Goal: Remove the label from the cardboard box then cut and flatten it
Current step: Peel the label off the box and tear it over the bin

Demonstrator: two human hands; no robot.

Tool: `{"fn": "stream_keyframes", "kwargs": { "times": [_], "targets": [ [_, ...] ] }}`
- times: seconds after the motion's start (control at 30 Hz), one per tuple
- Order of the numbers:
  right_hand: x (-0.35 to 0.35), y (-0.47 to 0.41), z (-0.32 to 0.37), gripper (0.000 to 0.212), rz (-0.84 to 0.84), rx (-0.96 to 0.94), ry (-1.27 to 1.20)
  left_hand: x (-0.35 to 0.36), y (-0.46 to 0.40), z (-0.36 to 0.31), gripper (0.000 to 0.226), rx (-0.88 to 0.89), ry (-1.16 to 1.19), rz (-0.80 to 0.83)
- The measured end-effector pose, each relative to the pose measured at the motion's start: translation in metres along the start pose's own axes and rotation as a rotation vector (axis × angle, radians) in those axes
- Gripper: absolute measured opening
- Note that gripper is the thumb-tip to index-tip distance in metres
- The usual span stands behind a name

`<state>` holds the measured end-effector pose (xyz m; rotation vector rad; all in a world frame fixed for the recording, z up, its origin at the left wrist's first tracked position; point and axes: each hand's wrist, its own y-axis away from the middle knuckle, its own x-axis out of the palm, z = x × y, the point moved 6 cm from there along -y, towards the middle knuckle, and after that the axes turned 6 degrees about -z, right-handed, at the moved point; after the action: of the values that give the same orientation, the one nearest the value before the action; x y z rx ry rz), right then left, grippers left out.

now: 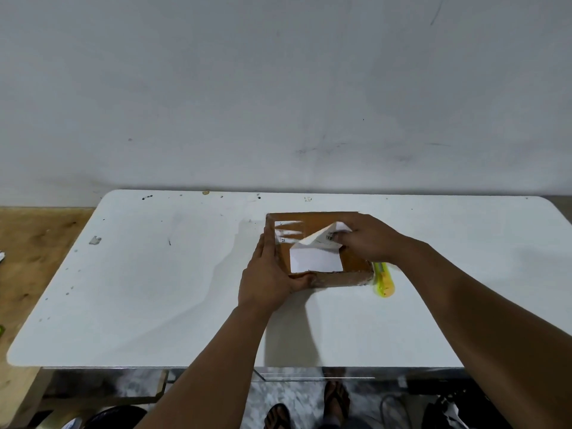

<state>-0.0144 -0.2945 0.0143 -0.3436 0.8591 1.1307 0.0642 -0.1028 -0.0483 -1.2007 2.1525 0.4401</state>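
A flat brown cardboard box (356, 261) lies on the white table (154, 274), a little right of centre. A white label (315, 258) is partly peeled off its top, with its far corner folded up and toward me. My right hand (368, 239) pinches that lifted corner. My left hand (269, 274) holds the box's near left corner, fingers along the left side and thumb on the front wall. Torn white label remnants (286, 232) stick to the box top at the far left.
A yellow-green utility knife (383, 281) lies on the table against the box's right side, partly under my right wrist. A wall stands right behind the table. A small grey scrap (95, 240) lies at the table's left. Below the near edge are my sandalled feet (309, 407).
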Motion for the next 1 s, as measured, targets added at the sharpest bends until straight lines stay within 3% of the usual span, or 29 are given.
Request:
{"fn": "stream_keyframes", "kwargs": {
  "times": [0.23, 0.4, 0.53, 0.63, 0.8, 1.0],
  "targets": [
    [0.001, 0.0, -0.002, 0.028, 0.018, 0.124, -0.224, -0.002, 0.0, 0.0, 0.145, 0.01, -0.022, 0.024],
    [-0.007, 0.0, 0.005, 0.015, -0.089, 0.022, -0.023, 0.001, 0.0, 0.0, 0.142, 0.005, -0.048, 0.044],
    [0.004, 0.003, -0.004, 0.072, -0.128, 0.103, -0.172, -0.001, 0.001, -0.002, 0.143, 0.028, -0.027, 0.026],
    [0.016, 0.004, -0.015, 0.06, -0.119, 0.191, -0.181, -0.003, 0.002, -0.004, 0.142, 0.028, -0.017, 0.013],
    [0.021, 0.008, -0.008, 0.054, -0.096, 0.146, -0.044, -0.003, 0.001, -0.005, 0.142, 0.022, -0.035, 0.005],
    [0.016, 0.012, 0.005, 0.039, 0.077, 0.14, -0.075, -0.001, 0.001, -0.002, 0.144, -0.009, -0.051, 0.032]
  ]
}}
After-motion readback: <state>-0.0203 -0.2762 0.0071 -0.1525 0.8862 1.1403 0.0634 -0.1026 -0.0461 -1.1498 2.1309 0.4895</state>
